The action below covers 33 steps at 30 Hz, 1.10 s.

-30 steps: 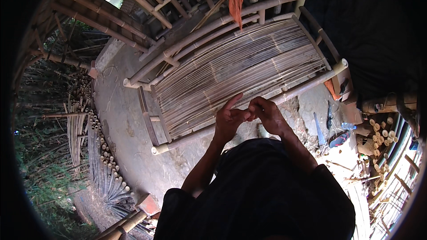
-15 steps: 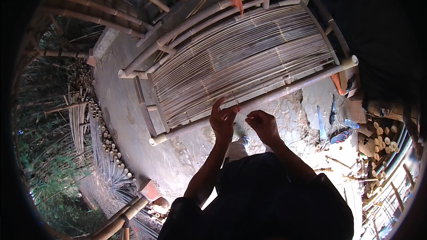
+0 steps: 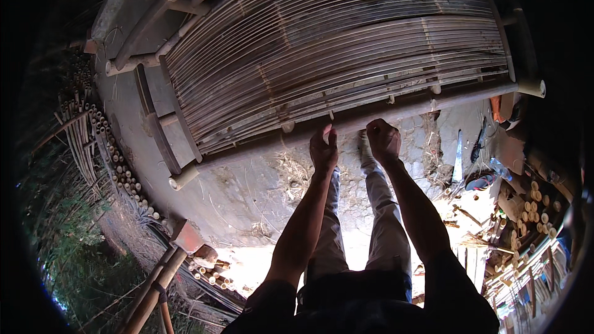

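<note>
No packages, labels, signs or screens visible.

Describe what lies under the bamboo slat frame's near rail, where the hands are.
Under the near rail, bare dirt ground with dry straw shows. Both hands, left hand and right hand, meet it. Ground beneath the slats is covered.

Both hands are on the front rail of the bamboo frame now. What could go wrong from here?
1. The left hand and right hand sit close together on the long front pole, near its middle; lifting there might let the slatted bamboo frame tip or twist.
2. Fingers lie next to slat ends and pegs at the rail, so pinching or splinters seem possible.
3. Cut bamboo pieces and tools litter the ground by the feet: a trip hazard.
</note>
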Each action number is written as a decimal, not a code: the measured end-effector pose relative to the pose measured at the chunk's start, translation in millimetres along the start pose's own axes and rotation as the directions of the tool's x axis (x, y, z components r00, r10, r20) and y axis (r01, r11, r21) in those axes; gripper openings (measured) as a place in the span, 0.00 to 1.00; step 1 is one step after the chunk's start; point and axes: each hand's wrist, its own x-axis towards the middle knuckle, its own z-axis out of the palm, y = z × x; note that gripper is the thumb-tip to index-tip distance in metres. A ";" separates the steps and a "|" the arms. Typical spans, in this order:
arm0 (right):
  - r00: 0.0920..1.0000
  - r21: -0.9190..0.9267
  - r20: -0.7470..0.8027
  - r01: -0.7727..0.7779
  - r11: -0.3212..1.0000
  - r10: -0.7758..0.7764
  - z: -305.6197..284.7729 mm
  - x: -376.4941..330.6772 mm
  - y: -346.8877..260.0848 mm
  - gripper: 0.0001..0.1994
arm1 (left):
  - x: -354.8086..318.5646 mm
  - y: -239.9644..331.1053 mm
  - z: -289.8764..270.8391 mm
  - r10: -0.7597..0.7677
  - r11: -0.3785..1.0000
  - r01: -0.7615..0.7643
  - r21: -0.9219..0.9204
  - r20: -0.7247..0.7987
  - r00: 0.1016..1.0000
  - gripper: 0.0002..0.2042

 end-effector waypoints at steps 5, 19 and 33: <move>0.994 -0.247 -0.026 -0.110 0.963 0.107 85.9 34.6 22.7 0.10 | 41.7 -87.0 -0.2 0.219 0.880 -0.279 0.385 0.193 0.956 0.14; 0.710 0.387 0.672 -0.579 0.718 0.211 149.4 34.5 -18.2 0.11 | 108.4 -134.2 23.5 0.104 0.822 -0.421 0.383 0.626 0.773 0.14; 0.950 -0.284 0.303 0.018 0.959 0.072 102.9 20.1 -2.5 0.13 | 54.9 -71.4 27.1 0.363 0.908 -0.340 0.243 -0.057 0.930 0.06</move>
